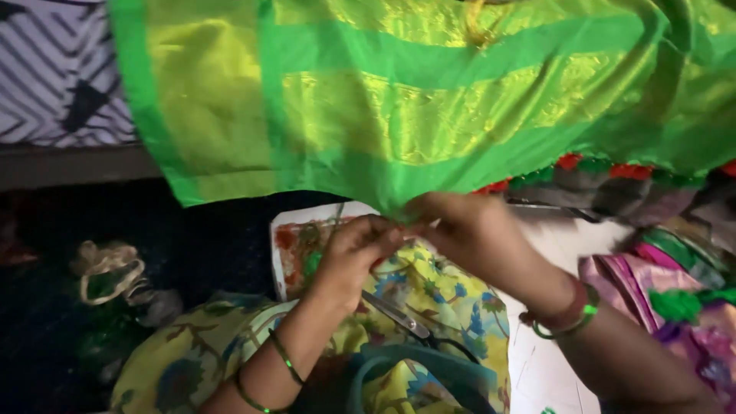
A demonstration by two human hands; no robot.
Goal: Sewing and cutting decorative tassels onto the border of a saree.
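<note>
A large green and gold silky cloth (pixel 399 92) hangs across the upper part of the head view. My left hand (pixel 354 249) and my right hand (pixel 464 230) meet at its lower edge near the middle, both pinching the cloth's hem between fingertips. Thin green bangles circle my left wrist, and red and green bangles my right. Below the hands a pair of scissors (pixel 399 313) lies on my lap, which is covered in yellow floral fabric (pixel 452 299).
A black and white patterned fabric (pixel 54 69) covers the upper left. A coil of pale cord (pixel 107 268) lies on the dark floor at left. Pink, purple and green folded cloths (pixel 675 299) pile up at right. A white sheet (pixel 552 360) lies under my right arm.
</note>
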